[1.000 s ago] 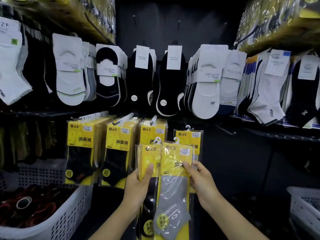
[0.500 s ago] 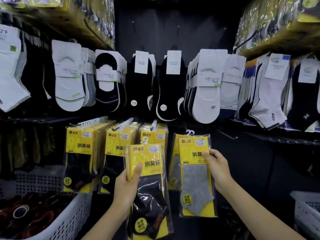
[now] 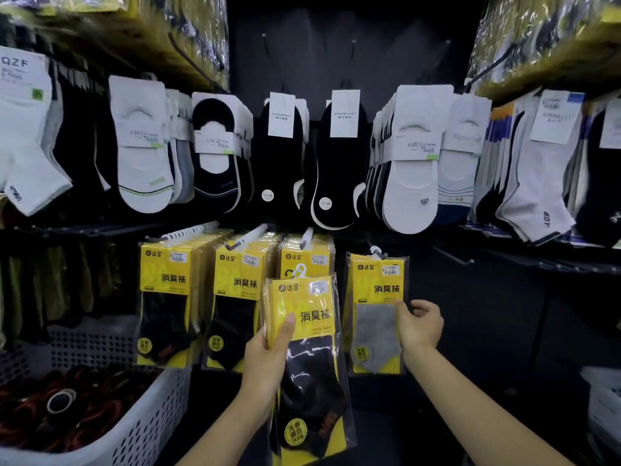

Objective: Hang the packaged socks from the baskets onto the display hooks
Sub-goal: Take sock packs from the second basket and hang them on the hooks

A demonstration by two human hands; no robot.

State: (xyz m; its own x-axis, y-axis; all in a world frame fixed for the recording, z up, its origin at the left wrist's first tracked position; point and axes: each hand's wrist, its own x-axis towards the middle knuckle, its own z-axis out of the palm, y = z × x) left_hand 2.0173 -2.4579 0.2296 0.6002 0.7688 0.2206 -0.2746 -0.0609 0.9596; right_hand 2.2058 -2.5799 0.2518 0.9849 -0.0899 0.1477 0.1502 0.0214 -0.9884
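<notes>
Left hand (image 3: 268, 358) grips the black sock pack (image 3: 309, 364) by its yellow card, thumb in front (probably light, slippery film, so hold the card). Grey sock pack (image 3: 376, 314) hangs touching the loosely curled right hand (image 3: 420, 327); can't tell if it's pinching.

Shop — hooks (image 3: 247, 234) of packaged socks (image 3: 168, 297)

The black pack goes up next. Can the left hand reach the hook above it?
Probably yes: the left hand holds the black pack just below that hook, with nothing between.
</notes>
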